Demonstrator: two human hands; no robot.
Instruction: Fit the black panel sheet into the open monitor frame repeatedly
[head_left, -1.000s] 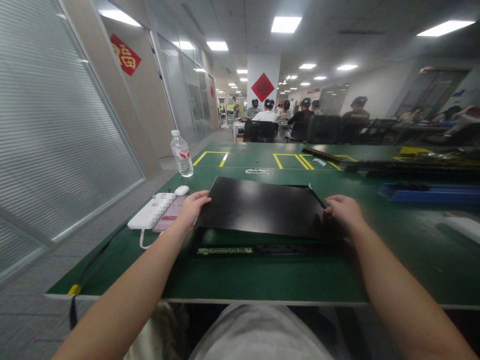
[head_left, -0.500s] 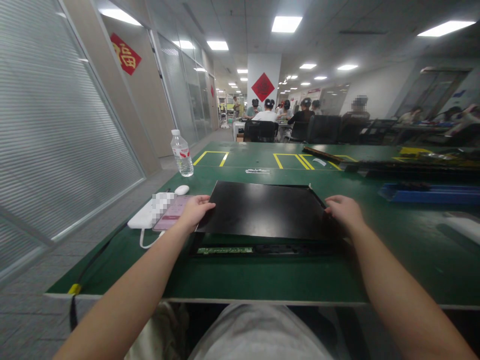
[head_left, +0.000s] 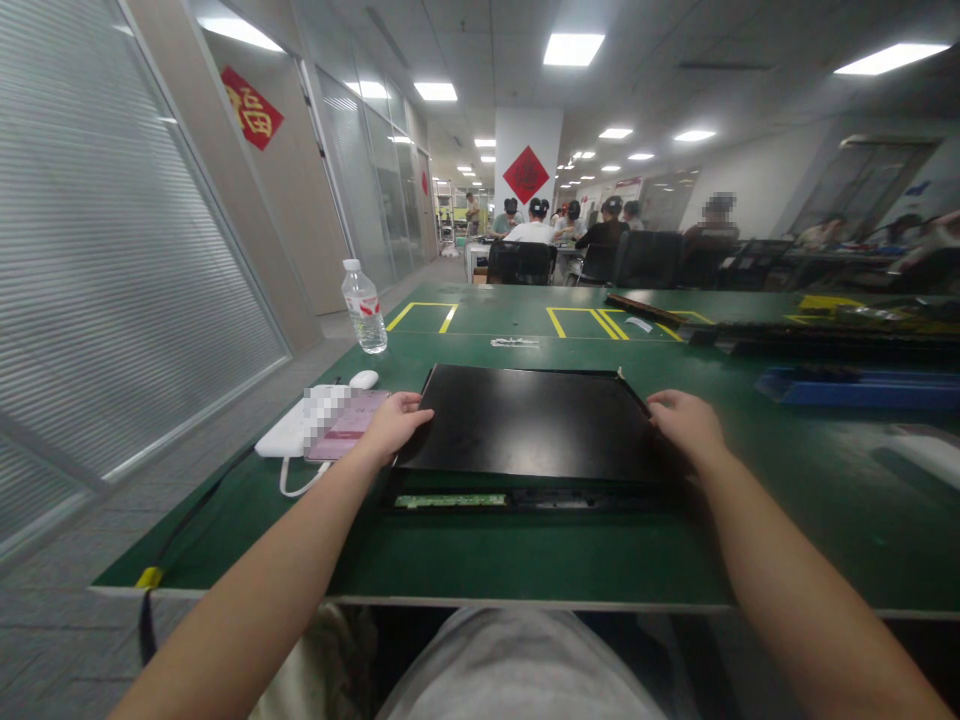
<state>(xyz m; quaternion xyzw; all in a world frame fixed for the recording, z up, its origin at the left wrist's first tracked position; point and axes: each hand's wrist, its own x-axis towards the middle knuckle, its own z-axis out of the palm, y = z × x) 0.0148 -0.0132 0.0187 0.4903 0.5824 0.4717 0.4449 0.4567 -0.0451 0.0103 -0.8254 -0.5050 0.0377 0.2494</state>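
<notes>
A flat, glossy black panel (head_left: 532,420), like a display screen, lies over a black frame (head_left: 592,498) on the green table. My left hand (head_left: 403,422) pinches the panel's left edge between thumb and fingers. At the opposite edge, my right hand (head_left: 684,422) has its fingers closed round the panel's right side; some fingertips are hidden. Along the near side of the frame a strip of green circuit board (head_left: 450,501) shows below the panel. A small light tab sticks up at the far right corner.
Left of the panel are a phone (head_left: 349,428), a white power bank (head_left: 289,425) with a cable, a white mouse-like object (head_left: 364,380) and a water bottle (head_left: 364,308). To the right lie a blue tray (head_left: 862,388) and dark strips (head_left: 840,340). Several people sit beyond.
The panel's left side has lowered and shifted slightly right, and more of the frame's left edge shows. Both hands keep their hold, the left moving a little to the right.
</notes>
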